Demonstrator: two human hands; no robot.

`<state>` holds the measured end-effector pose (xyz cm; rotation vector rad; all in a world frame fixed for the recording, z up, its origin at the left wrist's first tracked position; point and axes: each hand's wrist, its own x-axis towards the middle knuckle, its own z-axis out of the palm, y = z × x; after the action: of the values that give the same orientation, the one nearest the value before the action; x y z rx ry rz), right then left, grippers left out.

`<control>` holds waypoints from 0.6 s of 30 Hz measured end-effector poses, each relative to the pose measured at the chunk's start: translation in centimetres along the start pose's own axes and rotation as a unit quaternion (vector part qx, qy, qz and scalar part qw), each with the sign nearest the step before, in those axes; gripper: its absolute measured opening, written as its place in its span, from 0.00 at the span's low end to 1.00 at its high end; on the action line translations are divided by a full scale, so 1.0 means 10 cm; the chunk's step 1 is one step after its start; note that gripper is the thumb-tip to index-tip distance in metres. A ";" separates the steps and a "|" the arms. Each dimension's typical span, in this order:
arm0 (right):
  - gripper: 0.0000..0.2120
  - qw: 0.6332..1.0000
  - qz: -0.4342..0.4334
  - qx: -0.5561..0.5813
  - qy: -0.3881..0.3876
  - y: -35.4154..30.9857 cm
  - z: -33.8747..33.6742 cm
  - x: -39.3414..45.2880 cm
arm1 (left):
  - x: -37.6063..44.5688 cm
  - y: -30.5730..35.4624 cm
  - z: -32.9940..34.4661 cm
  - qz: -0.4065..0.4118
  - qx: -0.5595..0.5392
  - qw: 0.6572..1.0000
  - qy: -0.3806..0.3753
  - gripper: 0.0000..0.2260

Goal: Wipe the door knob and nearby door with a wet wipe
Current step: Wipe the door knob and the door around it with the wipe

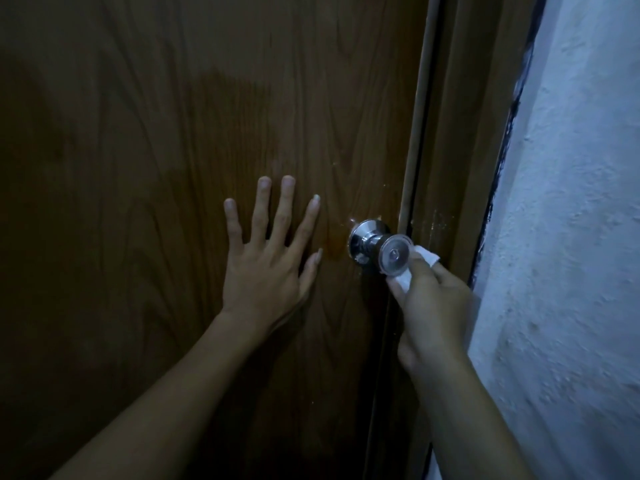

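Against a dark wooden door (173, 133), the left hand (266, 268) presses flat, fingers spread wide, likely steadying it. At the door's right edge, the right hand (433, 306) pinches a white wipe (403, 280) under the chrome knob (391, 252), seemingly rubbing it.

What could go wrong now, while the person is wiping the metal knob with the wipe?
1. The wet wipe touches only the lower right rim of the door knob, so the neck and round plate may stay dirty.
2. The left hand lies flat on the door, possibly leaving fresh marks there.
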<state>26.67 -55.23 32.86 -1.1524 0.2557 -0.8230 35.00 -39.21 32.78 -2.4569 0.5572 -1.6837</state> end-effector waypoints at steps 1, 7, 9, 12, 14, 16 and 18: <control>0.11 0.998 -0.046 -0.044 0.008 -0.01 0.01 0.01 | 0.00 0.00 0.00 -0.001 -0.002 1.000 0.002 0.31; 0.12 0.871 -0.367 -0.315 -0.084 -0.20 0.10 0.15 | 0.00 -0.01 0.01 0.002 -0.010 1.000 0.006 0.31; 0.09 0.782 -0.447 -0.414 -0.135 -0.23 0.16 0.19 | 0.00 -0.01 0.01 0.000 -0.008 1.000 0.006 0.31; 0.04 0.608 -0.539 -0.553 -0.184 -0.21 0.15 0.21 | 0.01 -0.01 0.00 0.000 -0.008 1.000 0.002 0.31; 0.11 0.491 -0.566 -0.627 -0.212 -0.15 0.08 0.24 | 0.00 -0.01 -0.01 -0.001 -0.011 1.000 0.001 0.31; 0.15 0.408 -0.578 -0.661 -0.248 -0.17 0.01 0.31 | 0.00 0.00 -0.02 0.000 -0.011 1.000 0.000 0.31; 0.15 0.342 -0.604 -0.668 -0.267 -0.23 -0.02 0.38 | 0.00 0.00 -0.03 0.001 -0.011 1.000 -0.002 0.31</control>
<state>28.18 -58.38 35.67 -3.3367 -0.8889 -1.4194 34.75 -39.16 32.91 -2.4742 0.5811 -1.6810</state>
